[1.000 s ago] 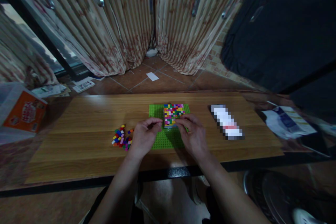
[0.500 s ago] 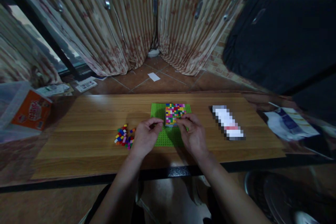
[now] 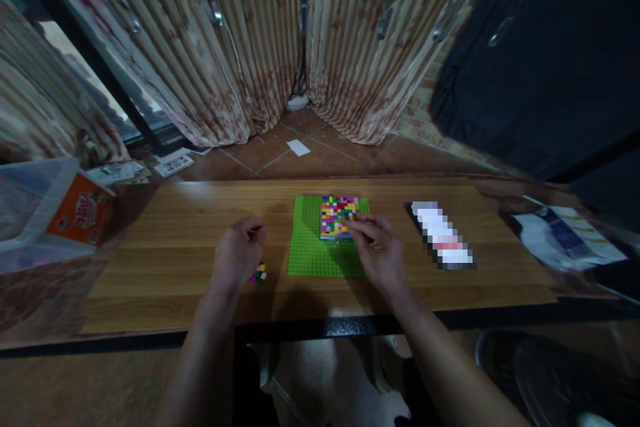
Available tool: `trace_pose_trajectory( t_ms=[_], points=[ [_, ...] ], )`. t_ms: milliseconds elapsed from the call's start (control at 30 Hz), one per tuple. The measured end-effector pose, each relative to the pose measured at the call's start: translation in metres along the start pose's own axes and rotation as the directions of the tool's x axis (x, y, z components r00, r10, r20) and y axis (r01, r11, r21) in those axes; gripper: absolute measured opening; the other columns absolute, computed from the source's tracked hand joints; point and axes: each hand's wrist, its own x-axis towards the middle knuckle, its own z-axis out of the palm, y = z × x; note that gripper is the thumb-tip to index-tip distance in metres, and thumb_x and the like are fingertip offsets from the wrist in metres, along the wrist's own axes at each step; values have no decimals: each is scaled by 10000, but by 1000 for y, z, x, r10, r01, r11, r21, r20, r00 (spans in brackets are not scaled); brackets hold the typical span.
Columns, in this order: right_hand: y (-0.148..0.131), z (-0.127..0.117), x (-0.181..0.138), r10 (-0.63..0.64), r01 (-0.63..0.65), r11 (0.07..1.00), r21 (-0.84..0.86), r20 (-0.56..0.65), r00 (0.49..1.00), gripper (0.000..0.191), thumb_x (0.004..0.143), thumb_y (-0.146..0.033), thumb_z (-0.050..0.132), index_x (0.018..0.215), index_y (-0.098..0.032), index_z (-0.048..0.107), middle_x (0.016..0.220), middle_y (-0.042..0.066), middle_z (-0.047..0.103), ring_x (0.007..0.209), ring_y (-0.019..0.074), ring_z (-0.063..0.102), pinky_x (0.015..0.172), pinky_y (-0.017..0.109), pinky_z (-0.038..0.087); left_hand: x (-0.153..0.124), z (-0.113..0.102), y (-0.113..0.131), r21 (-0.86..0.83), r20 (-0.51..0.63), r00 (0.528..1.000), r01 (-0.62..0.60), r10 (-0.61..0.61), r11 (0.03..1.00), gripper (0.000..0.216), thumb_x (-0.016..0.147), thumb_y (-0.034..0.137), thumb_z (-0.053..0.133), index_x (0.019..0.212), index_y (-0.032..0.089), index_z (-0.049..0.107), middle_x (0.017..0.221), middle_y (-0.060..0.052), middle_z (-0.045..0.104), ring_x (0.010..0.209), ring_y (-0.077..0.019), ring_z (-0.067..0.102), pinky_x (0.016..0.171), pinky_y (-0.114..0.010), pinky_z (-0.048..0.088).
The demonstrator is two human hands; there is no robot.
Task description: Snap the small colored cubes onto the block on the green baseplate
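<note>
A green baseplate [image 3: 310, 250] lies flat on the wooden table [image 3: 165, 240]. At its far right corner stands a block of small multicoloured bricks [image 3: 339, 215]. My right hand [image 3: 381, 255] rests on the plate, its curled fingertips touching the near right edge of that block. My left hand [image 3: 237, 255] hovers to the left of the plate, over the pile of loose coloured bricks [image 3: 259, 274], and hides most of it. Its fingers are curled together; whether they hold a brick is not visible.
A blurred white oblong object [image 3: 443, 235] lies right of the plate. A clear box with an orange label [image 3: 75, 210] stands at the table's left end, and papers [image 3: 565, 233] at the right. Curtains [image 3: 300, 53] hang behind, above a tiled floor.
My left hand has left the baseplate and moved left over the loose bricks. My right hand stays at the block. The view has shifted, so everything sits a little further right.
</note>
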Motion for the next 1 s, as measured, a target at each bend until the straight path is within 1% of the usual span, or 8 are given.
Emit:
trace_pose_trajectory(
  t_ms=[67,167,300,400,500,667,833,1000],
  points=[
    [1,1,1,-5,5,1000,-17,10,1000,188,904,-288,584,915,-277,771,1018,60,656,960,210,648,828,382,555,1,-2,-4,30,5,1000,-2,2,1000,230,798,312,545,870,199,731,828,-75,752,741,-225,683,683,-314,497],
    [0,1,1,-7,9,999,-52,25,1000,194,907,-295,575,919,-282,768,1027,57,667,982,217,646,864,395,547,0,0,-5,-9,36,999,-8,8,1000,225,803,317,547,871,200,727,818,-74,753,732,-220,683,674,-306,502],
    [-2,1,0,-8,11,994,-107,32,999,206,917,-296,557,927,-247,757,1031,73,661,978,222,647,872,390,548,-4,9,1,-46,47,998,-39,42,998,201,808,303,566,878,199,723,855,-74,755,739,-211,683,712,-316,515],
    [-4,1,0,-29,37,989,-142,60,998,216,928,-290,533,947,-241,743,1043,79,659,993,228,642,910,403,534,-11,21,14,-122,77,991,-99,109,988,217,827,279,568,975,205,708,946,-74,750,788,-205,692,748,-323,530],
    [-4,0,0,-40,51,987,-151,77,996,223,936,-286,511,952,-249,731,1058,76,655,1007,229,637,934,411,522,-21,36,30,-180,141,973,-154,181,972,331,835,233,571,1153,190,652,1074,-94,726,868,-206,693,809,-336,538],
    [-6,2,0,-40,45,994,-104,51,998,214,930,-279,514,918,-247,725,1053,74,640,1027,232,624,938,415,514,-32,53,46,-193,199,946,-217,255,957,477,847,198,570,1323,203,535,1208,-97,675,955,-217,684,863,-361,541],
    [-9,5,0,2,-1,998,-67,21,1000,195,909,-279,556,879,-253,747,1052,76,619,1019,232,618,901,403,526,-35,56,51,-202,206,925,-280,320,938,506,865,181,552,1365,230,499,1278,-83,629,1092,-230,642,984,-389,505],
    [-10,7,0,103,-102,994,26,-22,994,156,865,-286,610,840,-239,757,1051,74,610,996,225,622,835,387,544,-40,58,57,-120,219,869,-426,443,897,510,872,147,526,1373,238,513,1381,-97,533,1283,-244,518,1091,-411,431]
  ],
)
